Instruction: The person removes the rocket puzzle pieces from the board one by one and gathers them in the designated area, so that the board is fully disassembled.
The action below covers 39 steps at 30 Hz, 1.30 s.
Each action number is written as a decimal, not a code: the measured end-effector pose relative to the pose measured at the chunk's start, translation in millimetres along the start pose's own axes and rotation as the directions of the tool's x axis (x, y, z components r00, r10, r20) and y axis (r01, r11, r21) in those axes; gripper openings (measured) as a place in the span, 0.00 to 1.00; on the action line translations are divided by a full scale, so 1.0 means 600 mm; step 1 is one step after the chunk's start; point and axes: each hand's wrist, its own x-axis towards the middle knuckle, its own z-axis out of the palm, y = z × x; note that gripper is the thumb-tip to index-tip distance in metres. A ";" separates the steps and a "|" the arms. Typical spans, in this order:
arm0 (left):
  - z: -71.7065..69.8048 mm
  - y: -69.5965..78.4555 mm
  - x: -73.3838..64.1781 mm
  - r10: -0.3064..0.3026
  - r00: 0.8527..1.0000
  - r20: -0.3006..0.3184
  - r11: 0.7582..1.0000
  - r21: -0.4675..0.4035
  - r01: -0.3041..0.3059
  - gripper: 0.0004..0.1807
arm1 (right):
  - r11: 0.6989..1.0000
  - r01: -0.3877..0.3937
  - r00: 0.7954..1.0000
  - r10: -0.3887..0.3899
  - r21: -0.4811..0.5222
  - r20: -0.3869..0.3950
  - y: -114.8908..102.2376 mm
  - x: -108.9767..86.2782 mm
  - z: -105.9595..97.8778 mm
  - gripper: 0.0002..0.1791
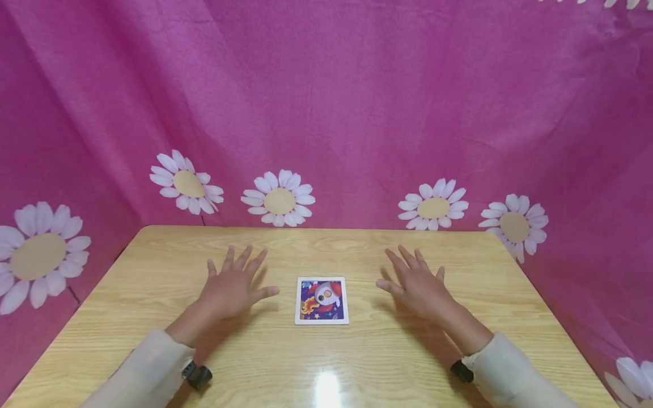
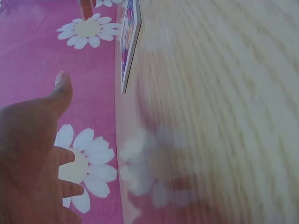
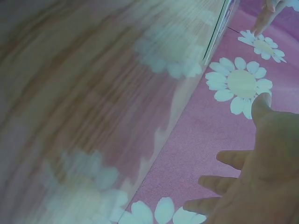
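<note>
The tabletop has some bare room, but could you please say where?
Bare: between the picture tile and the far edge of the tabletop, and at the near side between the sleeves. Tighter: beside the tile, flanked by the left hand and right hand.

1. A small draped-off space — magenta cloth hangs behind a table and along both its sides.
2. The cloth falls in soft folds, printed with large white daisies.
3. The table is glossy wood-grain — whether home or studio, I cannot tell.
</note>
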 end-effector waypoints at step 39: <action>0.050 0.079 -0.001 0.103 0.992 0.078 0.995 -0.017 -0.102 0.52 | 0.999 0.043 0.999 -0.043 0.023 0.006 -0.034 0.013 0.019 0.42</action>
